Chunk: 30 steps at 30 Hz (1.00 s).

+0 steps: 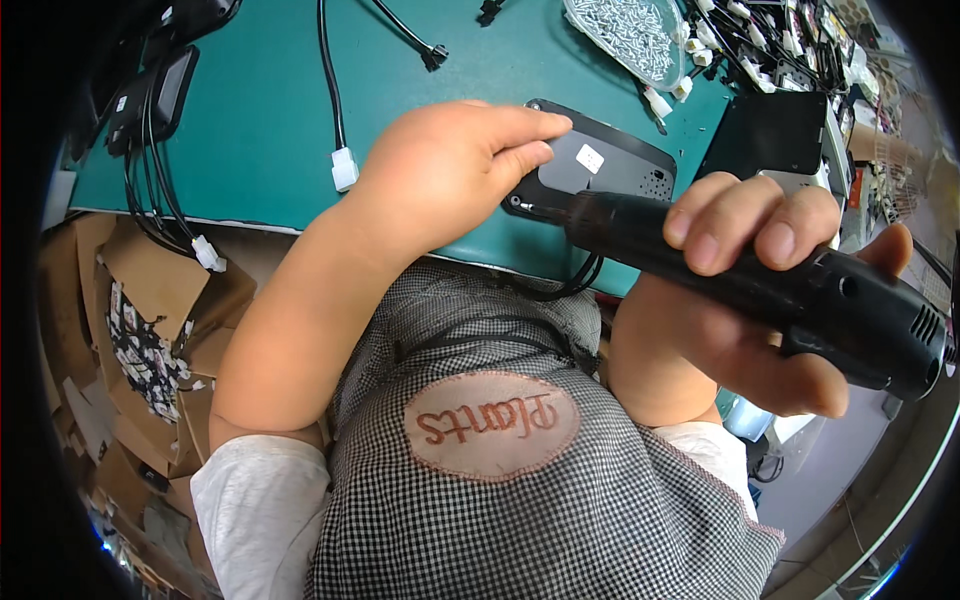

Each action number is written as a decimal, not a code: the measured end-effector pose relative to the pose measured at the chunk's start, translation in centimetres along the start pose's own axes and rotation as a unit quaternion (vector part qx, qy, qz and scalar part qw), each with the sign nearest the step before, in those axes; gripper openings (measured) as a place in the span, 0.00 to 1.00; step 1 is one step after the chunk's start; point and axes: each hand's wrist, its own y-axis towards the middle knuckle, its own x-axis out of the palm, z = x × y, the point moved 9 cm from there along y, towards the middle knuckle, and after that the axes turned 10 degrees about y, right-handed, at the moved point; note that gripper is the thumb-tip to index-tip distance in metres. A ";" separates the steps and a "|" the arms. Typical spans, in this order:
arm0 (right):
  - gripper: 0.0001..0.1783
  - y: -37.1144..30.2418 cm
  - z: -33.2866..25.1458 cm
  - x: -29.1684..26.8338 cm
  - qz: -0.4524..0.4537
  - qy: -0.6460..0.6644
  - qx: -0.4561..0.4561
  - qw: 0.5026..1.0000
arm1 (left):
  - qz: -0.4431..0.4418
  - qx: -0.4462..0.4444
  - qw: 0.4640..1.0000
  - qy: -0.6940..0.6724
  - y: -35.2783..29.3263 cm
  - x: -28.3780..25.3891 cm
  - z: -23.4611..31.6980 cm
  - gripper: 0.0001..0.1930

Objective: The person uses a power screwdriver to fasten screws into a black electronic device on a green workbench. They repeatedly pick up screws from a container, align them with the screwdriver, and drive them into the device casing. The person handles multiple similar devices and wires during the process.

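My left hand [430, 165] grips the left end of a flat black device housing [625, 160], with index finger and thumb pressed on its edge. The housing lies on the table and carries a small white label [590, 158] and a cluster of small holes at its right end. Wrapped in the fingers of my right hand [740, 225] is a black electric screwdriver [625, 228], held nearly level. Its bit [537, 208] points left, at the screw hole in the housing's near left corner. Whether it touches a screw there is too small to tell.
The green table [250, 120] bears loose black cables with a white connector [344, 170]. A clear tub of screws [630, 35] stands at the back, beside piled wiring. Black devices [155, 100] sit far left, another black panel [765, 132] right. Below left are cardboard boxes [165, 275].
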 end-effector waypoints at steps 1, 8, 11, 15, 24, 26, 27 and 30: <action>0.44 -0.1 0.3 0.2 -0.001 -0.006 -0.003 1.000 | -0.007 0.012 0.999 0.041 0.1 0.2 0.1 0.12; 0.46 -0.6 1.9 1.5 -0.014 -0.050 -0.006 0.999 | 0.013 0.018 0.998 0.055 0.1 0.5 0.0 0.12; 0.46 -0.5 2.1 2.0 -0.029 -0.068 0.025 0.997 | 0.032 0.024 0.997 0.059 0.0 0.3 0.2 0.11; 0.46 -0.5 2.1 2.8 -0.047 -0.103 0.064 0.992 | 0.042 0.026 0.997 0.057 0.0 0.4 0.1 0.11; 0.42 -0.4 2.7 -0.6 0.097 -0.033 0.019 0.995 | 0.047 -0.015 0.997 -0.060 0.1 0.5 -0.2 0.10; 0.41 0.3 1.0 -1.7 0.099 0.021 -0.009 0.995 | 0.037 -0.106 0.957 -0.266 0.0 1.3 -1.4 0.10; 0.40 0.8 -0.3 -2.4 0.094 0.040 -0.012 0.995 | 0.046 -0.107 0.933 -0.340 0.1 1.5 -1.7 0.17; 0.40 2.3 -3.2 -3.0 0.086 0.070 -0.004 0.994 | -0.169 -0.053 0.483 -0.857 -0.6 3.0 0.6 0.23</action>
